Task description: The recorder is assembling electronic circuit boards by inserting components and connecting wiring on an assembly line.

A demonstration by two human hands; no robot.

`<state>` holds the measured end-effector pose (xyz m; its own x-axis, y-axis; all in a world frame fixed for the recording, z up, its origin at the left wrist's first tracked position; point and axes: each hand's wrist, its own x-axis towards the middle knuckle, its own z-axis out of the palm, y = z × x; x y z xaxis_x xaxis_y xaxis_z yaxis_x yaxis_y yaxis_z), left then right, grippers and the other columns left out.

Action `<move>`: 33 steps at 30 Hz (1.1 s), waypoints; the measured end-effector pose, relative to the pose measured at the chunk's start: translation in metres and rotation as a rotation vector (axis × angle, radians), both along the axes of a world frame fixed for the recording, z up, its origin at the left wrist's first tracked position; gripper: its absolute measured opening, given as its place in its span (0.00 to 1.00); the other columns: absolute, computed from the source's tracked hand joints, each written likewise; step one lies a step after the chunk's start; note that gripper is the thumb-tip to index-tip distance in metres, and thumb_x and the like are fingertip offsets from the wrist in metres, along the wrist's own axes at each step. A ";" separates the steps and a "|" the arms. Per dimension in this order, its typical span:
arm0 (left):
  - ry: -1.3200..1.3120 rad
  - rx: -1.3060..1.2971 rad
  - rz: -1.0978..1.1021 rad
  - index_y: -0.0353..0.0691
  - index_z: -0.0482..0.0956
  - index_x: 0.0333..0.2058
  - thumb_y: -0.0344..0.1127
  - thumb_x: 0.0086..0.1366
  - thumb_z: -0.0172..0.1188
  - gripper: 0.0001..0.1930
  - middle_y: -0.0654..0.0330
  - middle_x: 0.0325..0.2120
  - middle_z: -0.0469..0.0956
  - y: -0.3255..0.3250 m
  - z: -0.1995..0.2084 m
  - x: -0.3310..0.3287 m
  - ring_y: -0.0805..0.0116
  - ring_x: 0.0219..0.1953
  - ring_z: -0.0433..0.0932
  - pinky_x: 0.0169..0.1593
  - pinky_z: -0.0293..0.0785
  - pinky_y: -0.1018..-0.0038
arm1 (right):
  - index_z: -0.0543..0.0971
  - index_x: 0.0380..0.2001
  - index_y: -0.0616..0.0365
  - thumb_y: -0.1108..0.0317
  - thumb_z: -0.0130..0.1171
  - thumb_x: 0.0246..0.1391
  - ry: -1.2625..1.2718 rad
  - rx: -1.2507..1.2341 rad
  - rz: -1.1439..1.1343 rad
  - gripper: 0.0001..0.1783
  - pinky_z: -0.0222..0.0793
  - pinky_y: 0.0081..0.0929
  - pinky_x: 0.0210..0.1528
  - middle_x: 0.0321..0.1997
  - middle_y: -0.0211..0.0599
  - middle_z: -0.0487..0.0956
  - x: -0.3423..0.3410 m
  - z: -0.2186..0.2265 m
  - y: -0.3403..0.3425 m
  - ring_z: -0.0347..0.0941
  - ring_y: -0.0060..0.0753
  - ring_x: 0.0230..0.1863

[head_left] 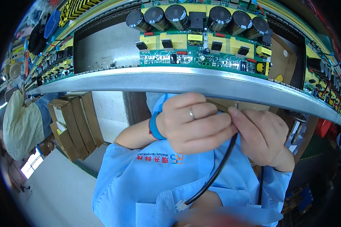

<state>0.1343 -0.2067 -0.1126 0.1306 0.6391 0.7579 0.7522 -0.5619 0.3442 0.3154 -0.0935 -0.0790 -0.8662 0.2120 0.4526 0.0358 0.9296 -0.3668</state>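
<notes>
Both my hands meet in front of my chest, pinching a black cable [217, 171]. My left hand [195, 125] is closed, its fingers curled in, with a ring on one finger and a blue wrist strap [155, 126] at the wrist. My right hand [262, 132] is also closed, thumb and fingertips pressed against the left fingertips. A short thin end [236, 105] sticks up just above the pinch; its detail is too small to tell. From below the fingers the cable curves down to a white connector [181, 205] against my light blue work shirt [140, 181].
A metal rail [170, 80] runs across just beyond my hands. Behind it stands a green circuit board [199, 56] with large black capacitors [177, 17]; more boards [318, 81] flank it. Cardboard boxes [77, 123] stand at left, near another person in pale clothing [21, 126].
</notes>
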 end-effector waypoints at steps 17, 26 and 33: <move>0.180 -0.213 0.198 0.36 0.83 0.34 0.31 0.47 0.63 0.13 0.52 0.34 0.84 0.029 -0.002 -0.005 0.81 0.16 0.67 0.22 0.55 0.83 | 0.83 0.41 0.65 0.75 0.67 0.37 -0.050 0.245 0.026 0.22 0.61 0.17 0.21 0.40 0.44 0.77 -0.002 -0.016 0.038 0.69 0.26 0.24; 0.110 -0.211 0.235 0.34 0.83 0.34 0.31 0.47 0.63 0.13 0.51 0.34 0.84 0.036 -0.014 0.000 0.80 0.15 0.65 0.21 0.56 0.84 | 0.84 0.40 0.64 0.75 0.67 0.37 -0.048 0.214 0.035 0.21 0.63 0.18 0.22 0.39 0.45 0.78 -0.004 -0.027 0.046 0.71 0.28 0.26; 0.134 -0.276 0.186 0.33 0.82 0.35 0.30 0.49 0.62 0.13 0.50 0.34 0.84 0.036 -0.007 -0.002 0.80 0.15 0.66 0.20 0.56 0.84 | 0.84 0.40 0.64 0.77 0.67 0.40 -0.041 0.201 0.016 0.18 0.64 0.19 0.22 0.37 0.45 0.79 -0.003 -0.030 0.045 0.74 0.30 0.27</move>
